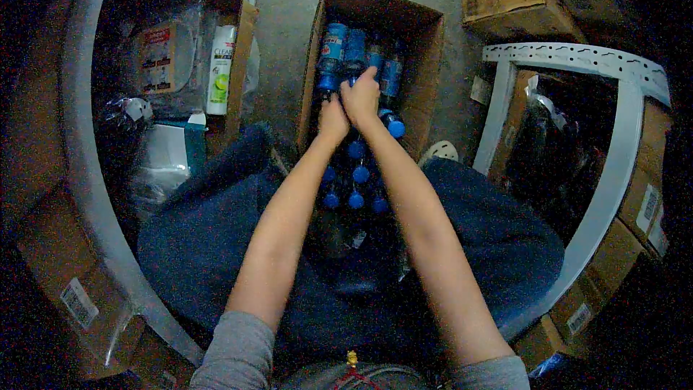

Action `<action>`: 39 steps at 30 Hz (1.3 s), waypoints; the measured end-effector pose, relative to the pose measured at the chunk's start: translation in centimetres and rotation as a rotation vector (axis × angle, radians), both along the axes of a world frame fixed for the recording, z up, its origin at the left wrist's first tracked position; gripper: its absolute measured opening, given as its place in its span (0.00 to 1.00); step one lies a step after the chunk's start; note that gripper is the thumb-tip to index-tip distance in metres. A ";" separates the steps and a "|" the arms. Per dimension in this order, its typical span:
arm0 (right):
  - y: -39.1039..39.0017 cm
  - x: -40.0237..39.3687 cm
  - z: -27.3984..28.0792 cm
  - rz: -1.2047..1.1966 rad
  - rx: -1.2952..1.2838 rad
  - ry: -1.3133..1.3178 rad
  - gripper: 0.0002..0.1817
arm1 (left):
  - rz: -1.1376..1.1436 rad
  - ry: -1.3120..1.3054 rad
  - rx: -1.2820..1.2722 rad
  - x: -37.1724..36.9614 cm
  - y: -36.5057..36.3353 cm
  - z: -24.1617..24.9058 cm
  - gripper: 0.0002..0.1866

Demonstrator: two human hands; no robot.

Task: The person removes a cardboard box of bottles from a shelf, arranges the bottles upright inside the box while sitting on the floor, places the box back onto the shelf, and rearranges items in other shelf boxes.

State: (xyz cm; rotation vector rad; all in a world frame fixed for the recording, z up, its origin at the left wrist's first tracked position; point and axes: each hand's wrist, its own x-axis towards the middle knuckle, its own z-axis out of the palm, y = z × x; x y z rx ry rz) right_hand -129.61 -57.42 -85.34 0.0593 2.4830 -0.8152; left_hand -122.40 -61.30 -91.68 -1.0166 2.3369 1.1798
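An open cardboard box [426,65] stands on the floor ahead, with several blue-labelled bottles [333,45] lying in its far part. Both hands are together over the box. My left hand [333,121] is closed near a blue-capped bottle [328,81]; its fingertips are partly hidden. My right hand [362,98] is beside it, fingers curled, the thumb side resting by the bottles; what it grips is too dark to make out. Several blue caps [360,173] point up below the wrists, and one larger blue cap [395,128] shows right of the right wrist.
Metal shelf frames [97,101] rise on the left and right [621,152]. A white shampoo bottle [220,72] stands in a carton at left. More cardboard boxes [505,0] are at the upper right. A light perforated shoe [441,152] shows beside the right knee.
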 end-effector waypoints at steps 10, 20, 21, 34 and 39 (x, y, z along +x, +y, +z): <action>4.9 0.5 3.4 0.354 -0.158 0.512 0.21 | -0.007 0.115 -0.012 0.2 0.4 4.7 0.19; 7.4 3.2 4.8 0.445 -0.234 0.714 0.20 | 0.073 0.436 -0.006 0.5 1.6 8.7 0.16; 7.7 3.5 5.0 0.474 -0.218 0.721 0.20 | 0.072 0.456 -0.010 0.7 1.7 9.2 0.15; 9.3 5.4 4.2 0.657 0.162 0.702 0.19 | 0.081 0.416 -0.039 2.1 1.7 8.6 0.14; 8.8 5.5 2.6 0.671 0.242 0.638 0.20 | 0.009 0.266 0.020 2.3 1.7 7.6 0.14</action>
